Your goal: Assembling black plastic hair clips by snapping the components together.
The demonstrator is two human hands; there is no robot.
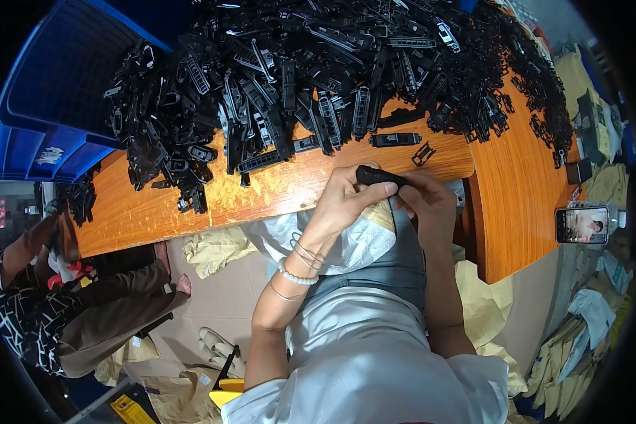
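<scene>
A long, dark plastic part is held up in front of my lap, near the table's front edge. My left hand grips its left end, with the thumb along the near side. At its right end the fingers of my right hand pinch together; the fingertips are partly hidden. Just beyond my hands, a single black elongated part lies on the wooden table. To the right of that part rests a small black open frame.
A big heap of black plastic parts covers the table's far side. Blue crates stand at the left. A phone is propped at the right. Another person sits at the left. Brown paper bags lie on the floor.
</scene>
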